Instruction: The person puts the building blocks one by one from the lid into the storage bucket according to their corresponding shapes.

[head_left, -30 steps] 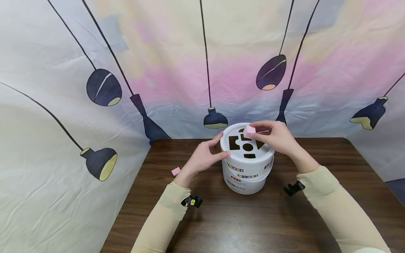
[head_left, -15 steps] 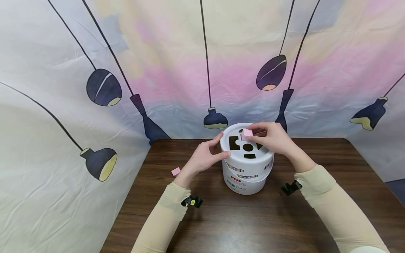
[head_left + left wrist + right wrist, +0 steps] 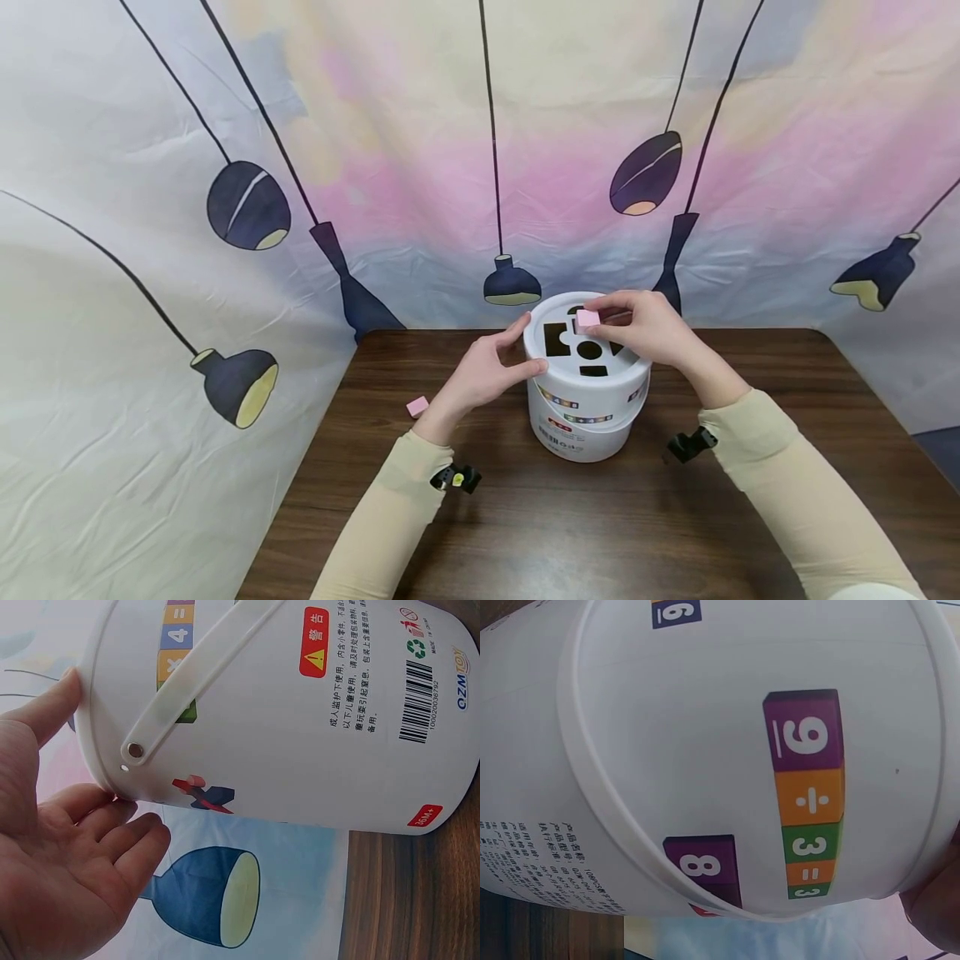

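My left hand (image 3: 483, 371) rests on the white bucket's (image 3: 577, 437) lid (image 3: 611, 365); my right hand (image 3: 651, 327) pinches a pink cube (image 3: 588, 322) over it.
Leftmost, a second pink block (image 3: 417, 407) lies on the wooden table (image 3: 577, 533), just beside my left wrist. My left hand is spread, thumb and fingers touching the lid's rim. The bucket stands upright. At the lid's cut-outs, my right thumb and fingers close round the cube; I can't tell whether it touches the lid.
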A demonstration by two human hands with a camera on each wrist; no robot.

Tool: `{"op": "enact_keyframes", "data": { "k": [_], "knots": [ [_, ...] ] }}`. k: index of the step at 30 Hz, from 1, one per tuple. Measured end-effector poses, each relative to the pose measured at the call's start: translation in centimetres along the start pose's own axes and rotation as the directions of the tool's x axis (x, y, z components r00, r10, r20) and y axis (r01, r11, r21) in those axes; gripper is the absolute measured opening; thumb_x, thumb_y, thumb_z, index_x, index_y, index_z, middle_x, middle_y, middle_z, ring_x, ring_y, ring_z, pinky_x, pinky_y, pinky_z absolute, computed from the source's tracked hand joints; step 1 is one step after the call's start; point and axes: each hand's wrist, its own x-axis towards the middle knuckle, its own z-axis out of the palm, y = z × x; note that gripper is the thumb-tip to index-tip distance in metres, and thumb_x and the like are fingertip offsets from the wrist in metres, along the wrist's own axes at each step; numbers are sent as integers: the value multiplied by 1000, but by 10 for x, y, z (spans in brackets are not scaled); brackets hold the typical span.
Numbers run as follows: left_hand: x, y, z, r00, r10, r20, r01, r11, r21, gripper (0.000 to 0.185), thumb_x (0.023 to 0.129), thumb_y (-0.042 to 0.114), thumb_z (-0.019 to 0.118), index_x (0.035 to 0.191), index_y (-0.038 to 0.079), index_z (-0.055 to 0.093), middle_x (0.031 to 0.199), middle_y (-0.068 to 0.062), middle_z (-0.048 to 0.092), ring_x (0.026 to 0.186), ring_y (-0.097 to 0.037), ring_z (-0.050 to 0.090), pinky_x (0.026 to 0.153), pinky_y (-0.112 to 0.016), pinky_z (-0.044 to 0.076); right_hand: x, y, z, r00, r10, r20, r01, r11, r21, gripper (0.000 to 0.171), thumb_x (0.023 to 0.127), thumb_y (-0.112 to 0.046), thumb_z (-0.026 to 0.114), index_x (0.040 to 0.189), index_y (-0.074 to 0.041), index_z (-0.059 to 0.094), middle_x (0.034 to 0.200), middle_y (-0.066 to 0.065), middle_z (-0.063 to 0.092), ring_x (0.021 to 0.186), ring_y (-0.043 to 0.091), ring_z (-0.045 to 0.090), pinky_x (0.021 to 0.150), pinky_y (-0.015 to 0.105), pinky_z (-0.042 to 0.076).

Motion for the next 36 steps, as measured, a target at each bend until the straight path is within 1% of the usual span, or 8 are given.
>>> {"op": "enact_keyframes", "data": {
  "k": [10,17,22,29,31,36],
  "knots": [
    [0,0,1,1000,1,-6,-1,1000,19,84,98,34,82,167,19,36,171,4,35,155,-20,38,119,-45,43,0,2,-1,1000,-22,-10,22,1000,5,44,96,-26,85,134,-6,75,121,15,76,108,32,76,90,48,63],
    [0,0,1,1000,4,-12,-3,1000,13,84,98,32,81,167,18,37,171,3,35,155,-21,38,119,-45,42,-1,3,-1,1000,-26,-4,26,999,29,41,95,-18,84,133,-4,76,125,17,75,111,33,75,94,50,61],
    [1,0,1,1000,0,-11,0,1000,12,83,98,32,81,167,19,37,171,4,35,154,-20,39,119,-44,43,-1,5,-1,1000,-15,-2,15,999,41,41,95,-18,85,133,-5,76,126,16,75,112,32,75,94,49,61],
    [0,1,1,1000,3,-9,-3,1000,6,83,99,31,80,167,18,36,171,3,34,154,-20,39,119,-43,43,-2,6,0,1000,-27,-3,27,999,41,40,96,-18,84,132,-6,76,127,15,75,110,30,75,93,46,62],
    [0,1,1,1000,-1,-8,1,1000,3,83,99,31,80,167,18,36,171,4,34,154,-19,39,119,-42,42,-3,6,-1,999,-31,-5,32,998,47,39,96,-19,85,132,-6,76,127,14,75,110,29,75,92,45,62],
    [0,1,2,1000,-9,-14,9,1000,12,83,98,31,81,167,19,36,171,5,35,155,-20,39,120,-43,42,-4,10,-1,999,-44,-18,46,996,76,39,95,-18,85,131,-6,77,125,11,76,108,25,76,87,28,61]
  ]
}}
